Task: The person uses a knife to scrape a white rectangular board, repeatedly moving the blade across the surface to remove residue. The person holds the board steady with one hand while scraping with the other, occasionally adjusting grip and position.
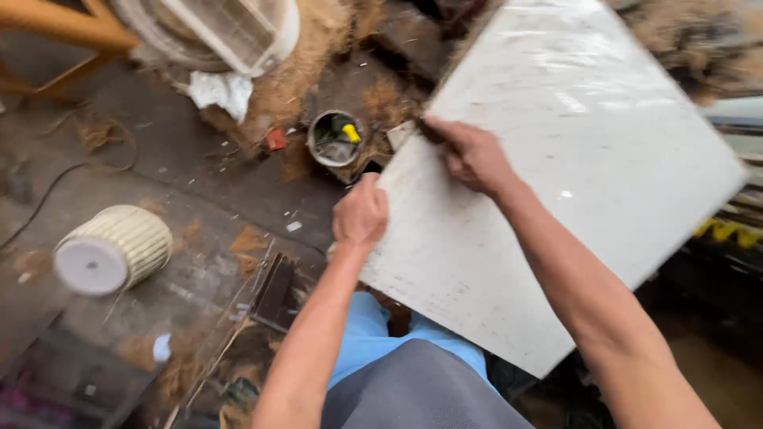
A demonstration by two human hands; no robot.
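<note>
head view, both hands gripping white board (pixel 572 183); tin (pixel 335 139) holding tools

The white board (pixel 556 183) runs off the top edge, its far corner lost. Motion blur smears the upper right, so the brown heap there can't be read. The right hand (pixel 475 156) covers part of a dark thing at the board's edge; what it is, can't tell. The small can (pixel 335 138) holds bits too small to name. The fan (pixel 230 32) is cropped at the top.
</note>
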